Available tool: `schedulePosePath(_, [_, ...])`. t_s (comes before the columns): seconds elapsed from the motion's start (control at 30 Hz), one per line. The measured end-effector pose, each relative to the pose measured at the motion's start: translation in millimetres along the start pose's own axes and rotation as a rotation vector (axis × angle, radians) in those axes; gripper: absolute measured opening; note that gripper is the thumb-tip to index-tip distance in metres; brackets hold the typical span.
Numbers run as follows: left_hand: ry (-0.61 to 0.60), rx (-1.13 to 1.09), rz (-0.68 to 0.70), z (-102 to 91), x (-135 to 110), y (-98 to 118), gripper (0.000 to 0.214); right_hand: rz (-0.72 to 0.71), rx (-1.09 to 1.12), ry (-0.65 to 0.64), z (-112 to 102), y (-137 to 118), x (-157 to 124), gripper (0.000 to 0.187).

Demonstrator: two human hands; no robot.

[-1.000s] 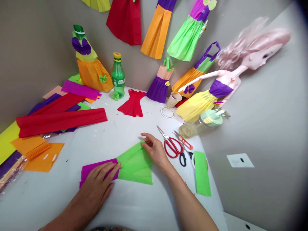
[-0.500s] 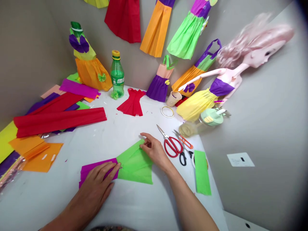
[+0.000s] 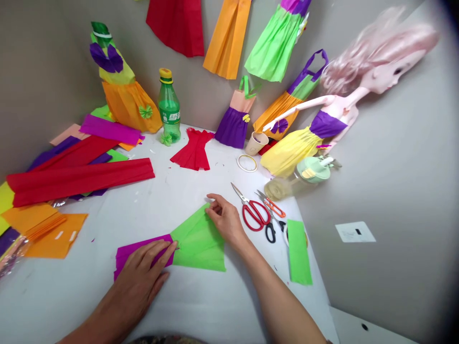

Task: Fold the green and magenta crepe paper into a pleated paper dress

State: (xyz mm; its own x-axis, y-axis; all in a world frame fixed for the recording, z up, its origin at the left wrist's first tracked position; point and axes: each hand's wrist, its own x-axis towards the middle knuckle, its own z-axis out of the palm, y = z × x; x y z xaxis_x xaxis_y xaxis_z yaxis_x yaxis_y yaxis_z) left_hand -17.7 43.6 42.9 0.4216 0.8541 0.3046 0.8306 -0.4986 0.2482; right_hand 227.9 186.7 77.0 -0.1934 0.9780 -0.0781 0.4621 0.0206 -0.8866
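Green-and-purple crepe paper [image 3: 197, 243] is held on the worktop [image 3: 201, 310], the left hand [image 3: 138, 282] laid flat on the purple strip [image 3: 124, 255] with fingers together, the right hand [image 3: 225, 220] on the green corner [image 3: 197, 222] with fingers curled, any pinch being hidden.

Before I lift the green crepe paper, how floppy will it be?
The green crepe paper looks thin and pleated, so it will probably feel very light and flop. Its fanned folds may slide apart once the right hand lifts. The join to the purple strip, by the left hand, could be fragile, so lifting both together seems safer.
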Motion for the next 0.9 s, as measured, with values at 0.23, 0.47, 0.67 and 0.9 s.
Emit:
schedulePosePath(0.23, [0.010, 0.023, 0.010, -3.7, 3.2, 0.7, 0.052, 0.004, -0.025, 0.052, 3.9, -1.0, -0.3, 0.034])
schedulePosePath(0.47, [0.001, 0.023, 0.006, -2.5, 2.2, 1.1, 0.055, 0.004, -0.045, 0.090, 7.7, -0.7, -1.0, 0.033])
schedulePosePath(0.67, [-0.008, 0.027, 0.012, -1.9, 1.8, 0.8, 0.055, -0.009, -0.052, 0.096, 10.1, -2.0, 0.6, 0.034])
schedulePosePath(0.9, [-0.005, 0.028, 0.011, -2.5, 1.9, 1.8, 0.054, -0.001, -0.072, 0.093, 10.8, -5.1, 3.0, 0.034])
